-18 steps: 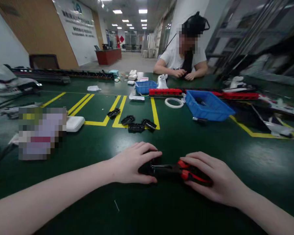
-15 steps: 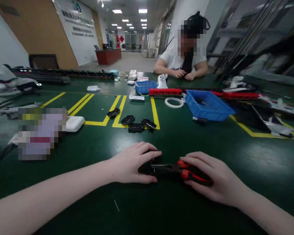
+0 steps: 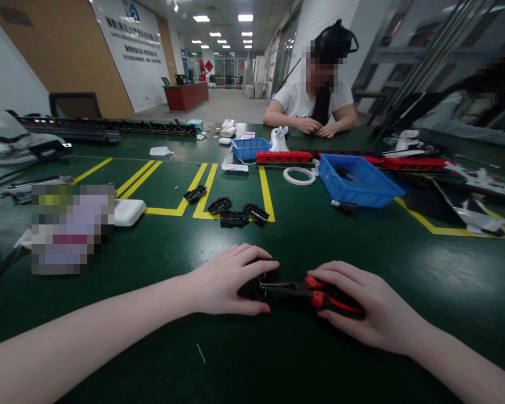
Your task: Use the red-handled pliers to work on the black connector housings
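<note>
Closest to me, the right hand (image 3: 364, 306) is wrapped around the red-and-black handles of the pliers (image 3: 315, 294), which lie low along the green table (image 3: 278, 365) with their nose pointing left. At that nose sits a small black part (image 3: 255, 289), and the left hand (image 3: 227, 280) is curled over it, fingers pressing it to the tabletop, I judge to steady it against the tips of the pliers. Beyond the pliers, a cluster of similar black parts (image 3: 234, 216) rests on the yellow tape lines, apparently kept within reach. Far left of the pliers lies a white box (image 3: 128, 212). Beyond and right of the pliers stands a large blue bin (image 3: 362, 188), with a white ring (image 3: 298, 176) just beside it. Farthest beyond the pliers, a co-worker's hands (image 3: 317, 128) rest together on the table edge.
</note>
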Demonstrator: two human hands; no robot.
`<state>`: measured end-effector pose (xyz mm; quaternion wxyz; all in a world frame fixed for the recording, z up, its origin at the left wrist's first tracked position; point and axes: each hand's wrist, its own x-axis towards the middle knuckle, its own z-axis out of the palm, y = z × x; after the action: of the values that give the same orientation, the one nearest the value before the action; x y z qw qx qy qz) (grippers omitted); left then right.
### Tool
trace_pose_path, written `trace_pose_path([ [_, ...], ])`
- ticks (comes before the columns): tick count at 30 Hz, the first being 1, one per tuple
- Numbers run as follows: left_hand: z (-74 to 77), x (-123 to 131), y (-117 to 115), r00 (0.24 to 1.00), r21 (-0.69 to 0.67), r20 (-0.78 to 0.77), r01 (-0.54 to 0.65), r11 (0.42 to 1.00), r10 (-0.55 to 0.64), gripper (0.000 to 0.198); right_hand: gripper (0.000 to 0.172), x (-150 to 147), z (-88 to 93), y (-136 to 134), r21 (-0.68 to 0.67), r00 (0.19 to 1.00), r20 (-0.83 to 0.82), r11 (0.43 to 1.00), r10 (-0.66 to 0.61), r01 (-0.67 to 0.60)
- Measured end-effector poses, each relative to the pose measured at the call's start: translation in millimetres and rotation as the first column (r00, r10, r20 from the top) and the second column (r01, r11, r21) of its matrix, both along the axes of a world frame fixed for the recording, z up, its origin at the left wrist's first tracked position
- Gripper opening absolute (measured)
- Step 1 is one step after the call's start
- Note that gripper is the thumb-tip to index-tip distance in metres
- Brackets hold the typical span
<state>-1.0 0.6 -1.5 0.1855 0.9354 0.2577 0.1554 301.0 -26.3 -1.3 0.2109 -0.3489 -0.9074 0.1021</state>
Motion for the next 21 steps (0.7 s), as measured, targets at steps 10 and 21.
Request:
trace_pose_path([
  [10, 1.8, 0.1, -0.2, 1.000, -0.012, -0.002, 0.011, 1.000, -0.011, 0.065, 0.041, 1.5, -6.3, -0.7, 0.126, 0.999, 0.046, 0.992, 0.002, -0.008],
  [21, -0.7, -0.4, -0.4, 0.999, -0.006, 0.025, 0.020, 1.000, -0.020, 0.065, 0.039, 0.8, -6.5, -0.8, 0.032, 1.000, -0.003, 0.999, -0.009, 0.009],
])
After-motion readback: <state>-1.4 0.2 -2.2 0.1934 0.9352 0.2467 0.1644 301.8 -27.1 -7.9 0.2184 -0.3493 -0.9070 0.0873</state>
